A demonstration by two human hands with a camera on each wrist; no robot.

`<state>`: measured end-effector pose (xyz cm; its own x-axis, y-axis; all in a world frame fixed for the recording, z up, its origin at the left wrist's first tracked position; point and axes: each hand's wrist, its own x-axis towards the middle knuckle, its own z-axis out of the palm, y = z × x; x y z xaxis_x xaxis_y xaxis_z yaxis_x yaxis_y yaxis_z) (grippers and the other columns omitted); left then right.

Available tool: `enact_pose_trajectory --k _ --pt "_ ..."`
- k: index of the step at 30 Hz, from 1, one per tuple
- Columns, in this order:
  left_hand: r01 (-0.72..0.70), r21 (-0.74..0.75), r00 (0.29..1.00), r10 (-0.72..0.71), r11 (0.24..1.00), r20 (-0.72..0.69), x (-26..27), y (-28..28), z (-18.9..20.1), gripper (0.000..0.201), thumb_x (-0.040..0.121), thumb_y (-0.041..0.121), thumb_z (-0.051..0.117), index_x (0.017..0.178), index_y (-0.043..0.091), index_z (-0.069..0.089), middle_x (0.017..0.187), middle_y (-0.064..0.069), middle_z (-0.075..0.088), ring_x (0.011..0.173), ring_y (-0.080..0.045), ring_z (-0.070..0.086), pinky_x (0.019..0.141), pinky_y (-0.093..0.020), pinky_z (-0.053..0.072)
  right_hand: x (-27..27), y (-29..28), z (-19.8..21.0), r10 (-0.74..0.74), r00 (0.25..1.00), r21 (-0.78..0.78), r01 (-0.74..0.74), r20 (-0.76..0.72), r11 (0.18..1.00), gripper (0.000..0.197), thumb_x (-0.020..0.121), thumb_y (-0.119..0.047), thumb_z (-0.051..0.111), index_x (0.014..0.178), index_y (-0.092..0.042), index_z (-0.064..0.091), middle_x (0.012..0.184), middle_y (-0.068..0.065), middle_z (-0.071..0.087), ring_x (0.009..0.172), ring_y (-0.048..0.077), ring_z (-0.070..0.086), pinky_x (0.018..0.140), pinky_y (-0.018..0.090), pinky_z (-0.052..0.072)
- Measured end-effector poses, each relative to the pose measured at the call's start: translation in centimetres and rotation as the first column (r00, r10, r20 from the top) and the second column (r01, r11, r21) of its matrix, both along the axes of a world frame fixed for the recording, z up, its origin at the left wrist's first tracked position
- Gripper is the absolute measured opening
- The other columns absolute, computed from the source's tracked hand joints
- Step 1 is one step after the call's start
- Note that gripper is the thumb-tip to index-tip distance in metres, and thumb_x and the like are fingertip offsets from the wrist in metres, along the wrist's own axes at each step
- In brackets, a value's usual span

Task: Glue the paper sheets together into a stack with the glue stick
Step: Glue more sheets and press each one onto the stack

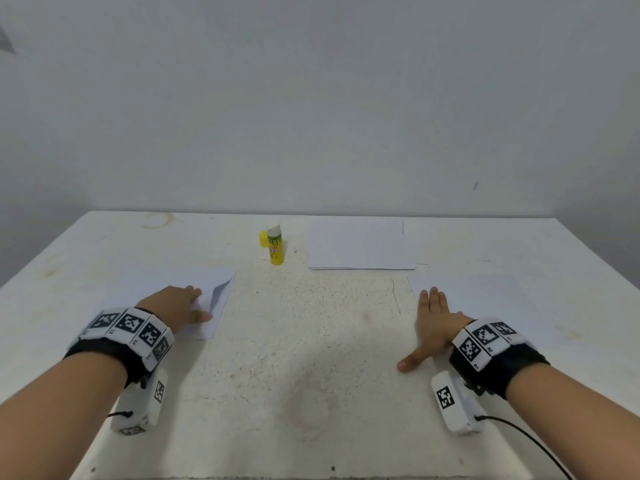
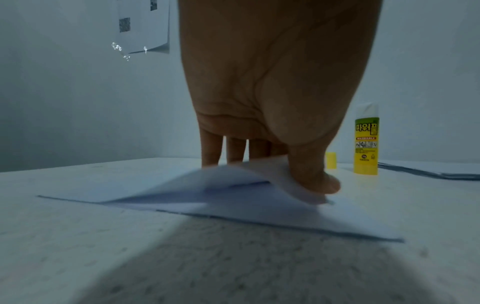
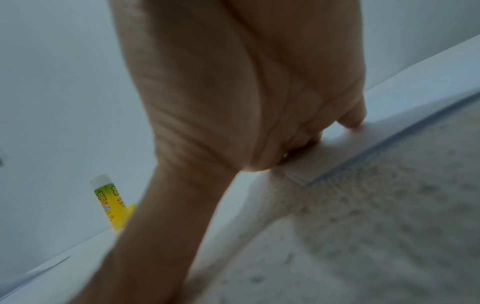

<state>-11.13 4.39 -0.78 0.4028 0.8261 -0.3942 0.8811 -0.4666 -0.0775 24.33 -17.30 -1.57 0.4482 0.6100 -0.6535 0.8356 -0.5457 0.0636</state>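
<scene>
While the left hand (image 1: 175, 303) pinches up a corner of the left sheet (image 1: 221, 282), the right hand (image 1: 433, 323) presses flat, fingers together, thumb spread, on the right sheet (image 1: 485, 296); glue stick (image 1: 275, 247) upright behind.

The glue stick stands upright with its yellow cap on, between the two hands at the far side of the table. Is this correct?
Not quite: the cap is off. In the head view the yellow cap stands on the table just beside the upright glue stick, whose white top is bare. The rest is right.
</scene>
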Motion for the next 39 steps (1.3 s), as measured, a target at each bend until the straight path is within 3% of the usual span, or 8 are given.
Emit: enact_pose_trajectory --k 5,10,17,22,26,29,34,39 --pt "-0.139 0.350 0.987 0.102 0.926 0.122 0.3 -0.6 2.8 0.024 0.095 0.014 0.042 0.116 0.012 0.053 0.104 -0.010 0.063 0.093 -0.030 0.062 0.069 -0.032 0.043 0.1 0.0 0.0 0.005 1.000 -0.002 -0.005 0.001 1.000 0.156 0.054 -0.075 0.072 0.138 0.005 -0.034 0.148 0.023 -0.037 0.141 0.036 -0.026 0.115 0.057 0.003" --pt "0.026 0.464 1.000 -0.016 0.885 -0.024 4.2 -3.9 6.9 0.018 0.092 0.009 0.042 0.106 0.010 0.052 0.095 -0.003 0.063 0.084 -0.023 0.063 0.061 -0.028 0.037 0.1 0.1 -0.2 0.010 1.000 0.001 -0.010 0.013 1.000 0.157 0.053 -0.075 0.072 0.138 0.005 -0.033 0.148 0.022 -0.036 0.142 0.035 -0.026 0.115 0.057 0.004" --pt "0.269 0.155 0.945 -0.291 0.951 0.147 13.8 -12.0 4.4 0.022 0.090 0.020 0.051 0.109 0.010 0.051 0.109 -0.007 0.061 0.094 -0.024 0.059 0.072 -0.029 0.039 0.1 -0.1 -0.1 0.005 1.000 0.020 -0.005 0.026 1.000 0.156 0.053 -0.074 0.073 0.139 0.003 -0.032 0.150 0.020 -0.034 0.142 0.034 -0.025 0.115 0.057 0.005" --pt "0.343 0.022 0.933 -0.343 0.939 0.114 17.0 -13.8 1.3 0.066 0.089 0.067 0.041 0.119 0.008 0.047 0.113 -0.009 0.058 0.101 -0.027 0.056 0.077 -0.033 0.038 0.2 0.0 0.0 0.008 1.000 0.041 -0.010 0.027 0.999 0.152 0.057 -0.075 0.070 0.141 0.004 -0.029 0.151 0.022 -0.031 0.143 0.034 -0.023 0.117 0.055 0.006" --pt "0.375 -0.015 0.914 -0.367 0.927 0.171 16.5 -12.6 0.7 0.047 0.101 0.042 0.034 0.133 0.009 0.037 0.126 -0.012 0.050 0.111 -0.029 0.050 0.082 -0.034 0.038 1.2 0.9 0.5 -0.005 1.000 0.112 0.004 0.009 0.994 0.132 0.063 -0.082 0.055 0.148 0.004 0.004 0.156 0.023 0.003 0.145 0.036 0.009 0.117 0.046 0.019" --pt "0.462 -0.079 0.879 -0.444 0.883 0.176 15.3 -10.6 0.9 0.041 0.096 0.008 0.041 0.136 0.008 0.039 0.136 -0.011 0.044 0.118 -0.028 0.042 0.094 -0.034 0.039 2.4 2.1 1.0 -0.018 1.000 0.181 0.016 0.006 0.983 0.106 0.046 -0.097 0.039 0.100 -0.007 0.047 0.116 0.013 0.048 0.113 0.029 0.045 0.096 0.039 0.040" --pt "0.519 -0.092 0.840 -0.488 0.850 0.236 13.3 -8.6 0.6 0.064 0.091 0.015 0.059 0.147 0.028 0.032 0.148 -0.002 0.027 0.133 -0.021 0.029 0.103 -0.032 0.036 3.2 3.7 2.8 -0.007 0.999 0.210 -0.001 0.034 0.978 0.078 0.062 -0.089 0.027 0.062 -0.013 0.043 0.069 0.002 0.047 0.079 0.022 0.049 0.079 0.033 0.044" --pt "0.462 -0.090 0.885 -0.454 0.882 0.102 12.7 -8.1 0.3 0.075 0.094 0.038 0.055 0.153 0.022 0.012 0.161 -0.003 0.005 0.147 -0.031 0.002 0.115 -0.053 0.016 0.8 6.9 6.1 0.052 0.996 0.496 -0.078 0.067 0.865 0.072 0.077 -0.074 0.052 0.105 -0.009 0.065 0.112 0.008 0.062 0.112 0.027 0.052 0.094 0.038 0.044"
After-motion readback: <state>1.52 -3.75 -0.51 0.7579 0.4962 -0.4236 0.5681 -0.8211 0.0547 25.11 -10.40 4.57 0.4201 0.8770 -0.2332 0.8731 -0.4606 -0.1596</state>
